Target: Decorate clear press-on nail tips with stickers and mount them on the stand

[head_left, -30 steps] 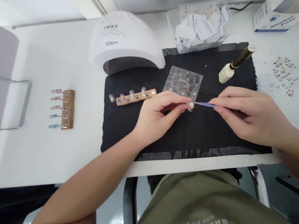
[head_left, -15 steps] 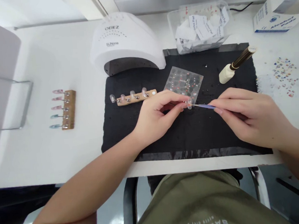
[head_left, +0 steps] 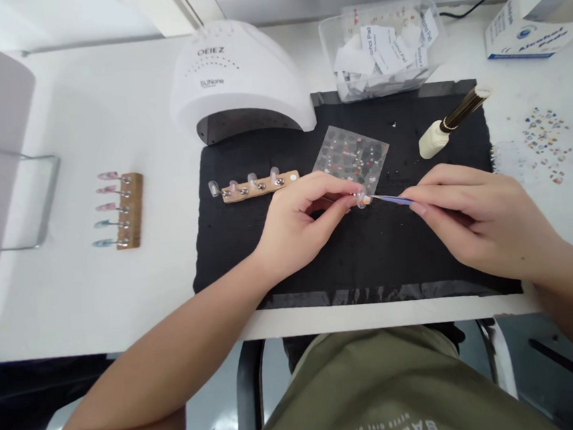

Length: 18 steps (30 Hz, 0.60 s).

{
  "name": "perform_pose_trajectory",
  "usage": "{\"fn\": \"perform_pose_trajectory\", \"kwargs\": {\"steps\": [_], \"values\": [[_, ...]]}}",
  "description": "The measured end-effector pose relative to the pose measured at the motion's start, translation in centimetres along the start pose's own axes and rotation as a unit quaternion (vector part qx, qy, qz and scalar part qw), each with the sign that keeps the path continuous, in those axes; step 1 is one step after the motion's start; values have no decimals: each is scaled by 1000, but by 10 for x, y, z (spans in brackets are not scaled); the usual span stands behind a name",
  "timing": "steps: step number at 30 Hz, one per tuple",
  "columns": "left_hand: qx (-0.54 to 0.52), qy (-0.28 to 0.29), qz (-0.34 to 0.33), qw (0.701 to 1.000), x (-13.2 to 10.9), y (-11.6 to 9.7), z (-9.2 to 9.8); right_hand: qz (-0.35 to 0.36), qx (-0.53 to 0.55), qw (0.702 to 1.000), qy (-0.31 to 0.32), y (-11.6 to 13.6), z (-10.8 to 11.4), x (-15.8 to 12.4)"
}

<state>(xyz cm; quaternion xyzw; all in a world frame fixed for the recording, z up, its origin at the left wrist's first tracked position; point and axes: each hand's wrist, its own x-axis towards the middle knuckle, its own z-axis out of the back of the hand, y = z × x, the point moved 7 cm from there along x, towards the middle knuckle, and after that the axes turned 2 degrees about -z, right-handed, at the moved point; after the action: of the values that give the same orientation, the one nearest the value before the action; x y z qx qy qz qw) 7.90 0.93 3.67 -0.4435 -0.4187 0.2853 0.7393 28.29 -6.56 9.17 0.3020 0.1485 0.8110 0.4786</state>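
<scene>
We saw a left hand (head_left: 297, 217) and a right hand (head_left: 478, 221) meeting above a black mat (head_left: 350, 253) on a white surface (head_left: 97, 292). The left thumb and fingers (head_left: 327, 187) were closed in a tight pinch on a small clear false nail (head_left: 363, 199), which was held just above the mat, in front of a sheet of nail stickers (head_left: 350, 159). The right fingers (head_left: 445, 191) were curled closed around a fine-tipped blue tool (head_left: 390, 199), whose metal point touched the nail. Behind the hands, a wooden strip of mounted nail tips (head_left: 257, 187) lay on the mat. A white SUNone nail lamp (head_left: 234, 79) stood beyond it, and a cream-capped brush (head_left: 433, 140) lay to the right, near scattered nail decorations (head_left: 546, 145).
</scene>
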Motion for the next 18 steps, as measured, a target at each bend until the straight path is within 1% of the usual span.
{"fn": "perform_pose_trajectory", "kwargs": {"steps": [10, 18], "values": [[10, 2, -24, 1000, 1, -5, 0, -6, -2, 1000, -8, -2, -2, -2], [19, 9, -34, 999, 1, -5, 0, 10, -14, 1000, -11, -1, -1, -1]]}}
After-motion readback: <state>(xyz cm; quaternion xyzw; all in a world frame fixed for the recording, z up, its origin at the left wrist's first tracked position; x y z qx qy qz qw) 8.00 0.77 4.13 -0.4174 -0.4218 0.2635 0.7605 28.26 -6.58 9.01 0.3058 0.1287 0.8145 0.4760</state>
